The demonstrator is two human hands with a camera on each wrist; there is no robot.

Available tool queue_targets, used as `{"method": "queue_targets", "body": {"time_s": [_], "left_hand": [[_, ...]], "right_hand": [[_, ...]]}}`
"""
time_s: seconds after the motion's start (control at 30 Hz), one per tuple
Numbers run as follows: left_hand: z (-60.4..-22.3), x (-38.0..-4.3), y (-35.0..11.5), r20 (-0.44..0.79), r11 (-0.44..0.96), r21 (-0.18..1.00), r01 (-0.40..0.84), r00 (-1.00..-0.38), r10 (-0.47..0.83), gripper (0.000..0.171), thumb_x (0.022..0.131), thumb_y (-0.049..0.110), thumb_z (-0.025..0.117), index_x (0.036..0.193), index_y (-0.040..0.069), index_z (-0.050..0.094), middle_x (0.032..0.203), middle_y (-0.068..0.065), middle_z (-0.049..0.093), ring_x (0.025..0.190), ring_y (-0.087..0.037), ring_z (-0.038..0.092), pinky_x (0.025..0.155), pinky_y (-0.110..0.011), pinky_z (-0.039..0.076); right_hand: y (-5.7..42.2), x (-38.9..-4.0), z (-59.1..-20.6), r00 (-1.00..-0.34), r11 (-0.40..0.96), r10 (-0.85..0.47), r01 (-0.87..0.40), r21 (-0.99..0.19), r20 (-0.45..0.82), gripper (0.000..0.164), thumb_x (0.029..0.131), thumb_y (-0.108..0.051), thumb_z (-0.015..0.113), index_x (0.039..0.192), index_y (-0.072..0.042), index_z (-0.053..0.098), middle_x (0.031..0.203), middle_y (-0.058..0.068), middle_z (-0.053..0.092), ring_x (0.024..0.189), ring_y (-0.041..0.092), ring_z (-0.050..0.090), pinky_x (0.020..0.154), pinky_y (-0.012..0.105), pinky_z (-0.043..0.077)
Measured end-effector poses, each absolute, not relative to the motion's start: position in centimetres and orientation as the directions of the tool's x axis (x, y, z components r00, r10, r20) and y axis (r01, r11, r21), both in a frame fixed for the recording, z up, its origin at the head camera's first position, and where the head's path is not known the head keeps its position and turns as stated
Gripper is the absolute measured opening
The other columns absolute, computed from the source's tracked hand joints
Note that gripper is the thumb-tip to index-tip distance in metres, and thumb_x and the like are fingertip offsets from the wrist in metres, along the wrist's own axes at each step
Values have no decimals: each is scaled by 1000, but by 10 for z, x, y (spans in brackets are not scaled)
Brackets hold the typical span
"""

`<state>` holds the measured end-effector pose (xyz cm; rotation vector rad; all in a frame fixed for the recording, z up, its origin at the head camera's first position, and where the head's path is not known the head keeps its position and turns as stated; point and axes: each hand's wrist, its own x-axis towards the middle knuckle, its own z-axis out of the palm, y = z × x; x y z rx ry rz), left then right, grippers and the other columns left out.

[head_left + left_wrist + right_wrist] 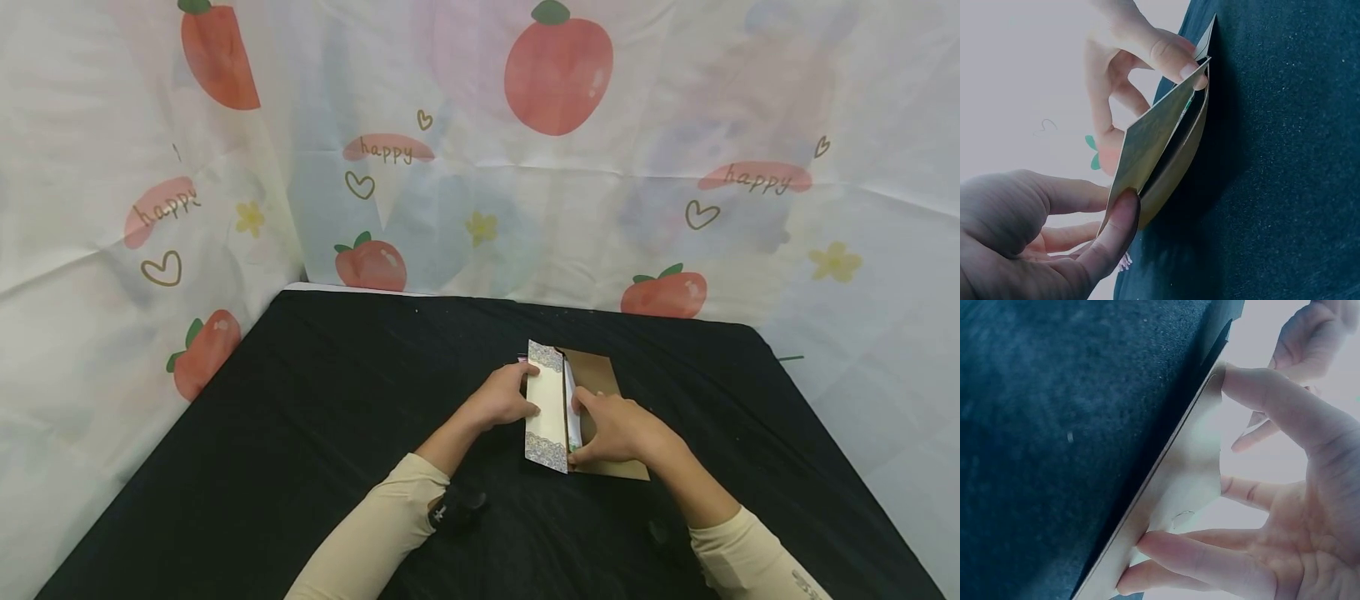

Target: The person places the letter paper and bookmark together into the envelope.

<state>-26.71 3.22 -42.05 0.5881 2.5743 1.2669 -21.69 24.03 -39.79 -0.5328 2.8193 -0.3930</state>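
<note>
A brown paper folder or envelope (597,373) lies on the black cloth, with its cream, lace-patterned flap (546,400) raised. My left hand (500,397) pinches that flap by its left edge; the left wrist view shows the thumb on one side and fingers on the other. White paper (572,408) stands in the opening beside the flap. My right hand (618,425) spans this paper, thumb toward the near end and fingers toward the far end. In the right wrist view its fingertips (1154,542) touch a pale panel. How deep the paper sits is hidden.
A black cloth (225,467) covers the table. White printed curtains (465,192) with fruit and hearts hang behind it and along the left side. A dark band (450,510) sits on the left wrist.
</note>
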Motion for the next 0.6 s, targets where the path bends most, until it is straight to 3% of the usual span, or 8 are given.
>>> {"method": "queue_targets", "body": {"time_s": [0.3,0.6], "left_hand": [[-420,-268,35,-12,594,759,267,-906,422,63,82,-2,83,140,-3,59,133,-20,62,118,-29,59,92,-34,52],[-424,-271,38,3,608,741,284,-907,421,63,79,-3,85,138,-5,61,125,-19,65,105,-26,60,84,-31,53]], "right_hand": [[245,-218,-394,-892,888,-408,-337,-314,-196,67,73,-40,93,119,-11,53,86,4,53,68,21,51,59,37,42],[245,-218,-396,-892,887,-408,-338,-315,-194,37,92,-23,75,120,-10,54,78,3,49,60,19,49,57,36,41]]}}
